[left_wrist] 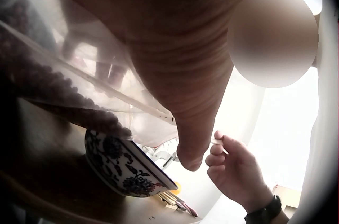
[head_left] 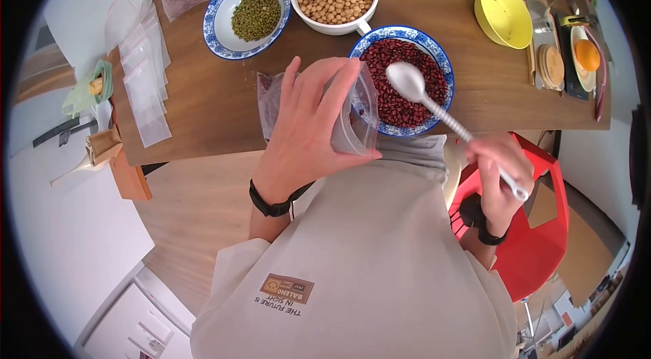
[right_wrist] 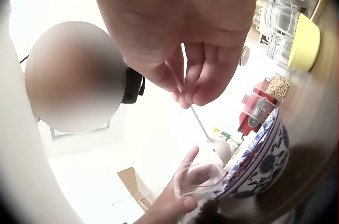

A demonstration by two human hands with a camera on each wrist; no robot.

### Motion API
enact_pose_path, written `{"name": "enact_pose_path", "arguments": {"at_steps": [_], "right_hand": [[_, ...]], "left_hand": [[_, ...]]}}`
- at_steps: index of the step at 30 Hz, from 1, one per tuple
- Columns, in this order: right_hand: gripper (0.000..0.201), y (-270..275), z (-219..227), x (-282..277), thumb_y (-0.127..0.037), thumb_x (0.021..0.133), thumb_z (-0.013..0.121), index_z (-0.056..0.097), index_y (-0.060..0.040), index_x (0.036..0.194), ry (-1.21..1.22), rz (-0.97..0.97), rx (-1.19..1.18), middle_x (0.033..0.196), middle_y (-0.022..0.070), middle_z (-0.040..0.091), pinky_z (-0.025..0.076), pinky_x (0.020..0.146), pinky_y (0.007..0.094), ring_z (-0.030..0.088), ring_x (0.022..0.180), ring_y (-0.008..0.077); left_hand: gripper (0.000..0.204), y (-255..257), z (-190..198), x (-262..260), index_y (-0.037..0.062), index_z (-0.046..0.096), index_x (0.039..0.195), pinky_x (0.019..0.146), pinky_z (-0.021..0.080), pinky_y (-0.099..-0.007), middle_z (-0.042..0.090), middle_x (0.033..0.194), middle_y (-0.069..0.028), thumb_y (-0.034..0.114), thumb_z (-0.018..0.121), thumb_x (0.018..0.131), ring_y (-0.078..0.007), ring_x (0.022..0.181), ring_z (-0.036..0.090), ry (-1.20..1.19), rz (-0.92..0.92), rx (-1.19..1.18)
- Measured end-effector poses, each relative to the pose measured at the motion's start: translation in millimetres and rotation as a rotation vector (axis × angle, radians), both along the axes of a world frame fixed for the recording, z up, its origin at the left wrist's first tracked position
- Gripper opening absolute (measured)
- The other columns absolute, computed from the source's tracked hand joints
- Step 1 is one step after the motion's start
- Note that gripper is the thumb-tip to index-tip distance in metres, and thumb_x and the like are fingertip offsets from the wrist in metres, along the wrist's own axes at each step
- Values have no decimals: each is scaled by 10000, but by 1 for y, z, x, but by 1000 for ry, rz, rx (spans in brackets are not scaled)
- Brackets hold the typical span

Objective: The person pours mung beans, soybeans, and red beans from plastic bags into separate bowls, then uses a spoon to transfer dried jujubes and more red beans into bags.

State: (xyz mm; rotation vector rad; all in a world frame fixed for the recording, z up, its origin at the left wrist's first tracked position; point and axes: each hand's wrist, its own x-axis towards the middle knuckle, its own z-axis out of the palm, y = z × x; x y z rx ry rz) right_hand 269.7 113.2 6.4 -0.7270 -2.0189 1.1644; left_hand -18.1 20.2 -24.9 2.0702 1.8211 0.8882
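Note:
My left hand (head_left: 302, 125) grips a clear plastic zip bag (head_left: 367, 111) by its top, thumb and fingers spreading the mouth wide. Dark red beans (left_wrist: 58, 86) fill the lower part of the bag in the left wrist view. Right beside it stands a blue-and-white bowl (head_left: 449, 81) of red beans (head_left: 393, 98). A silver spoon (head_left: 405, 81) hangs over those beans, with no beans showing on it. Its handle is pinched between the thumb and fingers of my right hand (head_left: 500, 172), near the table's front edge.
A patterned bowl (head_left: 213, 30) of green beans and a white two-handled bowl (head_left: 298, 9) of chickpeas stand behind. Flat zip bags (head_left: 146, 101) lie at the left. A yellow bowl (head_left: 502, 16) and an orange (head_left: 586, 55) are at the right, above a red chair (head_left: 542, 237).

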Motion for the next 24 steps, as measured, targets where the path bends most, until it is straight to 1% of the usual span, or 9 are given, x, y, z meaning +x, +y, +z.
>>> {"name": "enact_pose_path", "arguments": {"at_steps": [2, 4, 5, 7, 8, 11, 16, 23, 24], "right_hand": [[205, 2, -2, -5, 87, 845, 704, 757, 14, 1030, -151, -209, 37, 914, 116, 728, 519, 656, 317, 680, 769, 220], [201, 5, -3, -12, 88, 854, 701, 750, 23, 1038, -186, -206, 86, 926, 121, 727, 522, 673, 322, 680, 782, 228], [199, 5, -5, -14, 90, 859, 702, 750, 21, 1040, -215, -164, 118, 931, 121, 726, 523, 679, 322, 680, 788, 228], [192, 4, -8, -17, 85, 872, 703, 751, 10, 1042, -236, -107, 158, 927, 121, 727, 521, 691, 315, 683, 809, 230], [192, 3, -9, -17, 85, 872, 703, 751, 10, 1042, -236, -107, 157, 927, 121, 727, 521, 691, 315, 683, 809, 230], [168, -1, -12, -15, 62, 899, 692, 749, 16, 1051, -167, -138, 39, 898, 120, 733, 524, 690, 303, 690, 798, 211], [164, -8, -15, -10, -41, 1001, 633, 728, 58, 1090, 21, -280, -394, 863, 127, 737, 548, 688, 286, 697, 726, 171], [239, -15, -14, -2, -137, 1029, 626, 721, 76, 1080, 164, -310, -436, 866, 140, 734, 559, 668, 299, 699, 719, 196], [240, -17, -11, -1, -142, 1028, 625, 723, 72, 1073, 192, -263, -429, 852, 141, 730, 559, 670, 307, 697, 713, 199]], "left_hand": [[1231, 1, 1, 1, 27, 357, 1537, 1180, 255, -663, 487, 1460, -202, 497, 953, 568, -393, 1352, 456, 1, -2, 5], [1152, 1, 4, 3, 93, 375, 1542, 1160, 256, -676, 492, 1435, -123, 417, 938, 590, -349, 1329, 480, -57, 20, 10], [1152, 0, 3, 2, 93, 375, 1542, 1160, 256, -676, 492, 1435, -123, 417, 938, 590, -349, 1329, 480, -55, 20, 9], [1234, 0, 1, 0, 26, 354, 1537, 1180, 255, -663, 487, 1459, -201, 516, 947, 572, -390, 1352, 459, 8, 2, 1], [1234, 0, 1, 0, 26, 354, 1537, 1180, 255, -663, 487, 1459, -201, 516, 947, 572, -390, 1352, 459, 8, 2, -1], [1234, 0, 0, 0, 27, 353, 1538, 1180, 258, -663, 487, 1456, -203, 523, 945, 575, -389, 1352, 460, 13, 0, 2], [1232, 0, -1, 1, 28, 355, 1538, 1181, 259, -665, 487, 1454, -206, 524, 946, 577, -389, 1349, 465, 18, 0, 13], [1230, 0, 0, 1, 27, 359, 1536, 1183, 258, -662, 486, 1456, -205, 517, 948, 574, -386, 1353, 463, 14, 3, -4], [1231, 0, 0, 1, 26, 359, 1536, 1183, 258, -662, 485, 1456, -205, 512, 950, 572, -387, 1355, 461, 13, 4, -1]]}}
